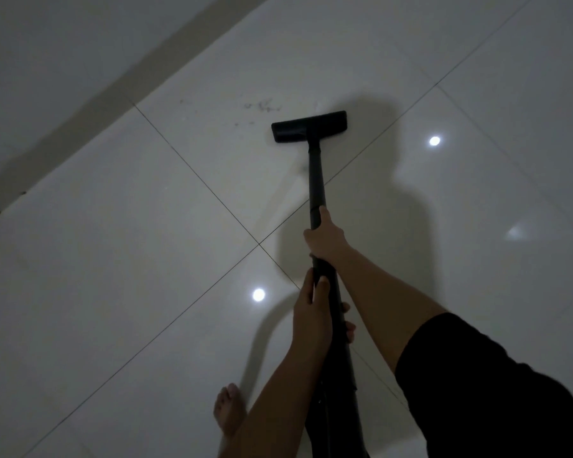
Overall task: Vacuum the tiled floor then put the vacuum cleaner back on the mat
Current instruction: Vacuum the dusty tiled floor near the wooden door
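Curled round the black vacuum wand (316,180) are both hands. The left hand (311,309) is wrapped about the nearer stretch of the tube, with the thumb laid on top and the fingertips seen on the far side. The right hand (325,236) is closed round the tube just beyond it, toward 12 o'clock, with the thumb stretched along the tube.

A darker skirting band (119,81) is seen along the wall at the far left. A bare foot (229,411) is planted on the tiled floor (113,226) at 7 o'clock from the left hand. A bright lamp reflection (258,294) is seen near that hand at 9 o'clock. A scatter of dark dirt (265,107) is spread on the tile, near the floor head (309,126) at its 10 o'clock. The floor head itself is laid flat on the tile at 12 o'clock from the right hand, well apart from it and joined to it by the wand. A black sleeve (477,375) is worn on the right arm.
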A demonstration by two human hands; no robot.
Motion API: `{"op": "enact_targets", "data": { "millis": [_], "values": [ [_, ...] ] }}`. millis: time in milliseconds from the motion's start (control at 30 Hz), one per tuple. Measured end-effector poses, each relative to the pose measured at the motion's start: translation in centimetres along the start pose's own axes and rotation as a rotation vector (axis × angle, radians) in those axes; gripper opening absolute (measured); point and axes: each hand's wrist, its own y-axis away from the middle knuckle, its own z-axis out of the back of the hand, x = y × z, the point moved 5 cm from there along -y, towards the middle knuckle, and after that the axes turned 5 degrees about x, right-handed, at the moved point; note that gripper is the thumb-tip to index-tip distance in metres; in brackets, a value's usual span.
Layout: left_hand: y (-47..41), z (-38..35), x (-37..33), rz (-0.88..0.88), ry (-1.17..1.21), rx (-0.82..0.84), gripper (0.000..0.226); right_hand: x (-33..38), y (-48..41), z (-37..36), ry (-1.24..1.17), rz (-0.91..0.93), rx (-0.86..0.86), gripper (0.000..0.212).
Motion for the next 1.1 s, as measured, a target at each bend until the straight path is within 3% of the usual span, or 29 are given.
{"op": "enact_targets", "data": {
  "millis": [300,867,1100],
  "values": [
    [-3.9,-0.9,-1.4,-0.013,0.139,-0.010,0.036,3.2,-2.8,2.0,0.108,0.032,0.024,0.073],
    [-7.1,4.7,-2.9,-0.108,0.209,-0.063,0.036,8.6,-5.6,-3.5,0.266,0.146,0.104,0.074],
    [-7.4,6.1,-4.2,-0.153,0.187,-0.081,0.033,10.0,-6.0,-4.9,0.229,0.199,0.041,0.071]
  ]
}}
